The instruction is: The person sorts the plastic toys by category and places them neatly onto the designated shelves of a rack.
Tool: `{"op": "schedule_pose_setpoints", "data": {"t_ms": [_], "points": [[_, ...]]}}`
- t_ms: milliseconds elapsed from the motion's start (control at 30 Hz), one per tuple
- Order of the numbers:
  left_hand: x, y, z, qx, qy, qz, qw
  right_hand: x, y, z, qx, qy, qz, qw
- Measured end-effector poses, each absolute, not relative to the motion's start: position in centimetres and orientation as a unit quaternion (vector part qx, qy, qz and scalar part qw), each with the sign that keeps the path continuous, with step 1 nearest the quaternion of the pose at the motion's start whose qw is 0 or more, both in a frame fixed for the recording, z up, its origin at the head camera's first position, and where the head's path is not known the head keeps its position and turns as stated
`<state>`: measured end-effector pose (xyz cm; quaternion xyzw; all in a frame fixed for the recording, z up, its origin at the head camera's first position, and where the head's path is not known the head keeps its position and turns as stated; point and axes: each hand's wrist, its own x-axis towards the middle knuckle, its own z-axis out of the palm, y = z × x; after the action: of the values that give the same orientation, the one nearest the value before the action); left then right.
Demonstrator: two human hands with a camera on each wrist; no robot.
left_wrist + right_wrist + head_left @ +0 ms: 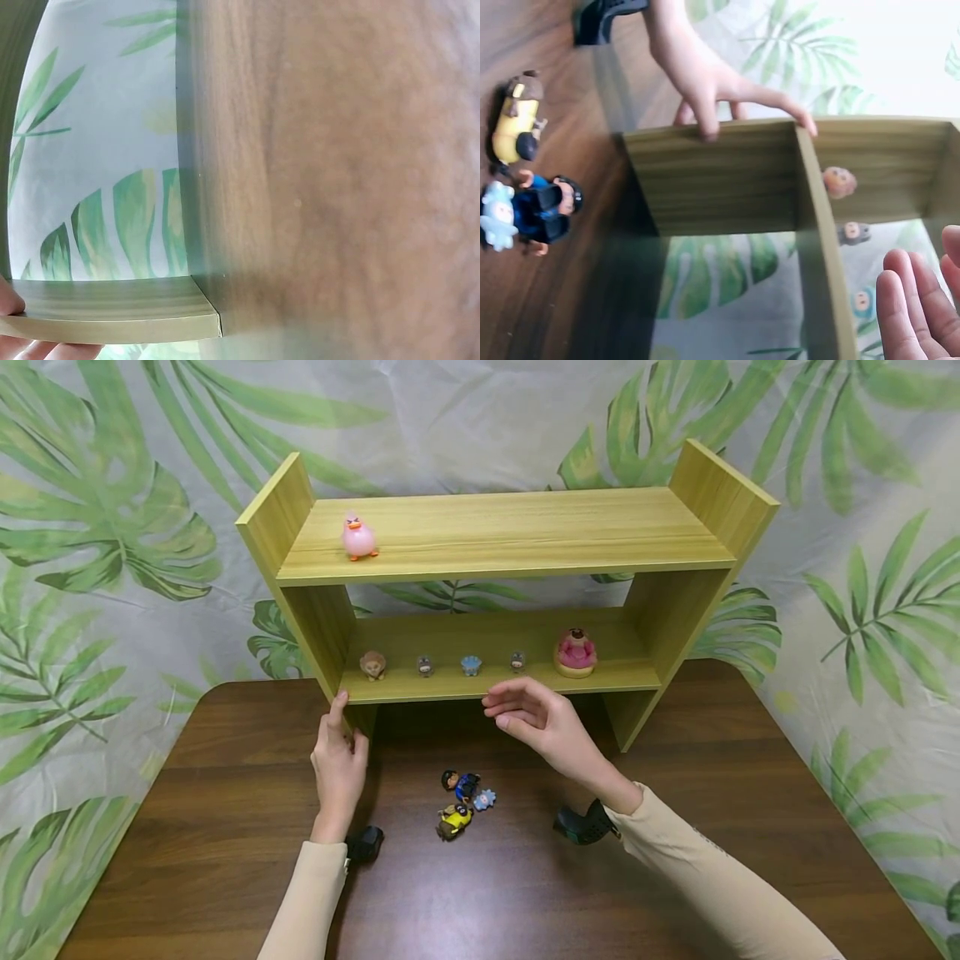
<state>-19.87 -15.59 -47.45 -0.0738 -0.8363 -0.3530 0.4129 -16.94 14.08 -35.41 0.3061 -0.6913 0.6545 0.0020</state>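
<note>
My left hand grips the front edge of the left side panel of a wooden shelf, thumb on the inner face and other fingers outside. In the left wrist view its fingertips show on both sides of that panel. My right hand is held in front of the middle board, fingers loosely bent, nothing in them. Behind it on the board stand a small grey figure, a blue figure, another grey figure, a brown animal figure and a pink figure in a tan base.
On the top board stands a pink duck. Lying on the dark wooden table between the arms are a figure in blue clothes, a yellow figure and a light-blue figure. A leaf-patterned cloth hangs behind.
</note>
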Motion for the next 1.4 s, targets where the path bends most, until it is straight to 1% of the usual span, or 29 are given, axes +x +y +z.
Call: {"op": "schedule_pose_setpoints", "data": {"t_ms": [933,1200,1400], "points": [[-19.9,-15.5,-47.4,-0.077,-0.834,-0.354,0.417,-15.9,14.3,-42.2,0.239,-0.747,0.62,-0.029],[-19.9,-15.5,-47.5,-0.077,-0.834,-0.353,0.417,-15.3,13.8,-44.3,0.227,-0.766,0.599,-0.055],[-19.9,-15.5,-47.5,-0.076,-0.835,-0.353,0.415,-14.6,13.3,-44.4,0.217,-0.781,0.581,-0.068]]}}
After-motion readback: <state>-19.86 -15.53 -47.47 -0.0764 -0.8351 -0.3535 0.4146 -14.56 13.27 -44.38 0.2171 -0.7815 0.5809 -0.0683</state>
